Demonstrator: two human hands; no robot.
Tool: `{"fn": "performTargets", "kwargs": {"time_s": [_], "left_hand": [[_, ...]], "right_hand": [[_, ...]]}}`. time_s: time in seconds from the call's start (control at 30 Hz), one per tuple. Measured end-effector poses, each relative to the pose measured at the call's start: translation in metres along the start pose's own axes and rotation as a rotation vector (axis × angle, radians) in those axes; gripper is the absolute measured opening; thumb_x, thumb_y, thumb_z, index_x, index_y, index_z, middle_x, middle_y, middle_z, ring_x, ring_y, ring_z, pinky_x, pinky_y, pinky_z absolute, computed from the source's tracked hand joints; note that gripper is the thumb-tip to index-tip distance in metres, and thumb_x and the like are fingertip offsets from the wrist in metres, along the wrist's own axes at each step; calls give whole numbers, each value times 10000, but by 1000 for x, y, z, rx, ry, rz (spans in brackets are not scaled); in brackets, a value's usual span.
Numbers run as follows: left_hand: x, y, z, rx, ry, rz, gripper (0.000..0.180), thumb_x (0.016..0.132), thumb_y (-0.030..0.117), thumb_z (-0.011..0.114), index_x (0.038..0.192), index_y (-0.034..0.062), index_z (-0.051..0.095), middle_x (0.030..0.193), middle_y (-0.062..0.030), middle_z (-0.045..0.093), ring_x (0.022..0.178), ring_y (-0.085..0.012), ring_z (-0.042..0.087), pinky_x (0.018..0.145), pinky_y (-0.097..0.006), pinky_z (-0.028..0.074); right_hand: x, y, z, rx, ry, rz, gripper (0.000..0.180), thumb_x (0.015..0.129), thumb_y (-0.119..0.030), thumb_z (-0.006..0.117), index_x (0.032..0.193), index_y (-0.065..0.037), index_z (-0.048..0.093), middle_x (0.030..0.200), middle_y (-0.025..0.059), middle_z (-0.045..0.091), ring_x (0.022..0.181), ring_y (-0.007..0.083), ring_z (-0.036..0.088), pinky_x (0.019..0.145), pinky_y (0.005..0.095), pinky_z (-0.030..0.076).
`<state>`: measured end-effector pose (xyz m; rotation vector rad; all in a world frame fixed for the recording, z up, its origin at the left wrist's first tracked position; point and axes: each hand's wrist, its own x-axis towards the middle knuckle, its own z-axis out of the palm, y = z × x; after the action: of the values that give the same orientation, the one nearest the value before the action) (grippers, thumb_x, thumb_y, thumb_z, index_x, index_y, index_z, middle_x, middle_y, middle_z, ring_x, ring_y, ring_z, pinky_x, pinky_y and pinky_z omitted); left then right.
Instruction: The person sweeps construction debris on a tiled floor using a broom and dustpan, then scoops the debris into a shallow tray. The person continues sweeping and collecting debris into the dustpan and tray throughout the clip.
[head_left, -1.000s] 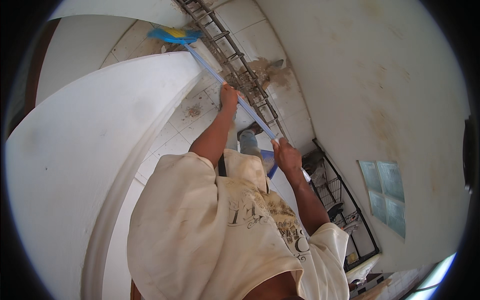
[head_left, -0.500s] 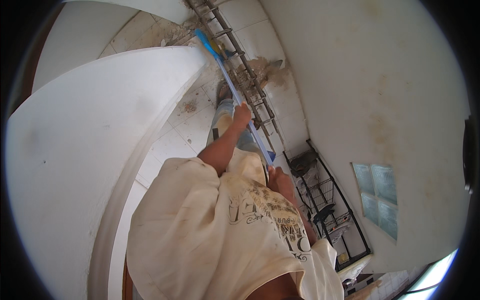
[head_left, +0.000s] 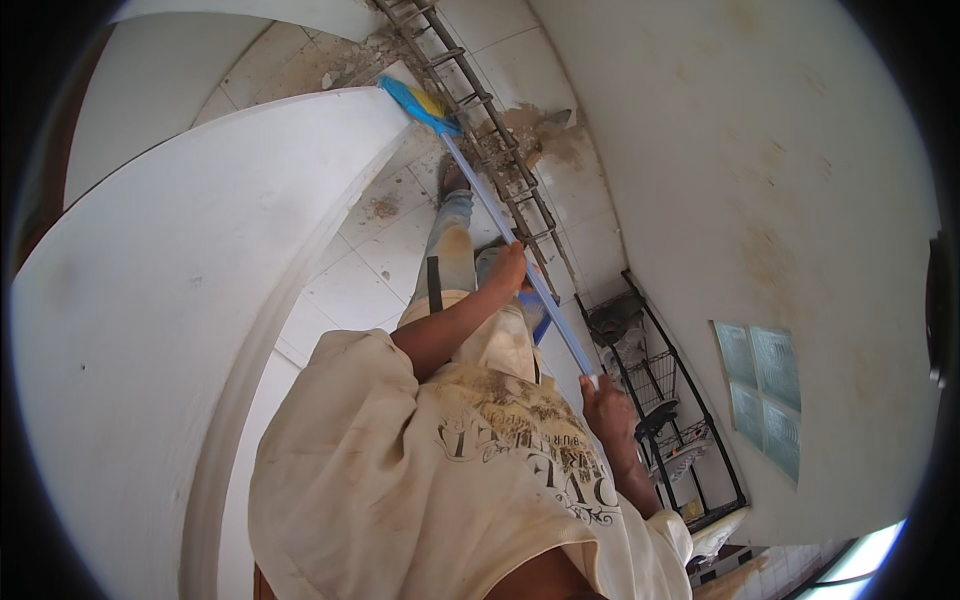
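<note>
A broom with a pale blue handle (head_left: 480, 192) and a blue head with yellow bristles (head_left: 422, 104) slants across the view, its head low over the dusty floor by a ladder. Partway along the handle, my left hand (head_left: 511, 266) is wrapped round it. My right hand (head_left: 608, 408) grips near the top end, close to my right side. Behind the handle, by my legs, a blue object (head_left: 540, 312) shows in part; its kind is hidden.
The rusty ladder (head_left: 487, 108) runs along the right of the floor, over dirt and rubble (head_left: 525, 130). A white wall (head_left: 200, 210) curves along the left. At right stand a black wire rack with shoes (head_left: 650, 390) and a wall with a glass-block window (head_left: 760, 390).
Both hands have drawn back toward me and to the right, with the broom handle in them. The broom head has turned, showing more of its blue side and yellow bristles.
</note>
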<state>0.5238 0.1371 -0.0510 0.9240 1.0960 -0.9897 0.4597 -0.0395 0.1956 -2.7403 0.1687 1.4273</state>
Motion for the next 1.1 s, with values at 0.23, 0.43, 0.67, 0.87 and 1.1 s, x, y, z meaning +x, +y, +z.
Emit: {"fn": "performTargets", "kwargs": {"time_s": [0.23, 0.43, 0.67, 0.87, 1.1], "left_hand": [[-35, 21, -9, 130, 137, 244, 528, 899, 502, 326, 997, -12, 401, 587, -97, 566, 488, -188, 574, 396, -293, 462], [79, 111, -63, 208, 345, 297, 532, 914, 465, 312, 827, -35, 469, 579, -115, 543, 478, -223, 551, 423, -352, 452], [45, 47, -31, 236, 325, 311, 518, 920, 450, 311, 903, -50, 444, 591, -114, 551, 489, -222, 555, 440, -374, 460], [67, 106, -48, 225, 319, 380, 552, 921, 443, 317, 735, -44, 499, 586, -132, 550, 468, -251, 559, 391, -396, 446], [54, 45, -26, 284, 297, 241, 516, 908, 426, 358, 812, -65, 485, 599, -161, 557, 492, -276, 570, 404, -392, 455]], "right_hand": [[3, 7, 8, 105, 46, -125, 369, 874, -368, 489, 757, -18, 500, 483, 169, 531, 462, 345, 570, 413, 421, 449], [145, -69, 33, 61, 174, -207, 432, 899, -411, 409, 766, -12, 505, 546, 170, 564, 509, 336, 592, 461, 409, 481], [64, -43, 24, 121, -17, -72, 421, 897, -391, 424, 766, -2, 518, 565, 208, 565, 537, 362, 594, 490, 442, 475], [121, -64, 17, 254, 0, -116, 443, 902, -397, 400, 830, 20, 531, 616, 247, 570, 617, 398, 597, 568, 481, 474], [70, -51, 16, 251, -229, 105, 480, 910, -409, 365, 855, 35, 540, 669, 273, 577, 686, 423, 594, 642, 499, 467]]}}
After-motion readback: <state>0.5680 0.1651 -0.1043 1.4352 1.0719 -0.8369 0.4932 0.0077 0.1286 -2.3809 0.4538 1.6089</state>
